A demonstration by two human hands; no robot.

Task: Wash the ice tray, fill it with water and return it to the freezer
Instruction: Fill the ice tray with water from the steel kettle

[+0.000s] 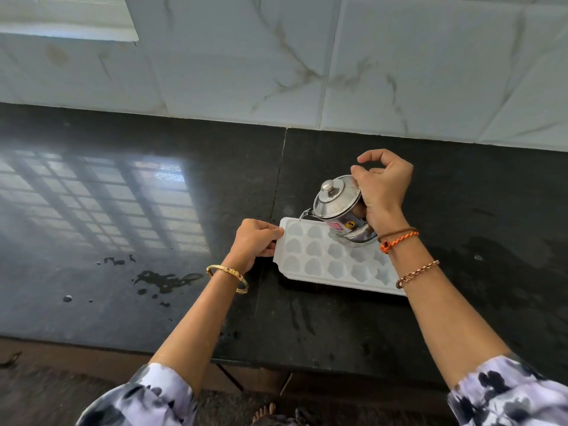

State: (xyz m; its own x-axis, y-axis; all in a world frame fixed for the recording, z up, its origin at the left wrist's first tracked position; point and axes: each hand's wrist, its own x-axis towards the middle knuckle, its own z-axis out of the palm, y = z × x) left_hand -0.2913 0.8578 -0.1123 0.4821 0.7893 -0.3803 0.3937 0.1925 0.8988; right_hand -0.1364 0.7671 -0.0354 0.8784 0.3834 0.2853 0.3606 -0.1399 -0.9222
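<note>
Where marble-veined tiles point(307, 56) rise, the black counter point(153, 226) lies wet.

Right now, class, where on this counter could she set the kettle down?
Bare dark counter lies right of the kettle, up to the wall tiles. Left, past the seam, is wide but has puddles. The middle is crowded: ice tray, left hand, right hand.

We stand before a polished black stone worktop point(153, 186) with a seam running front to back. A bright window grid reflects on its left side, near small water puddles point(166, 281). Behind rises a wall of white marble-veined tiles point(399, 56); a white panelled frame point(61, 16) sits top left.
</note>
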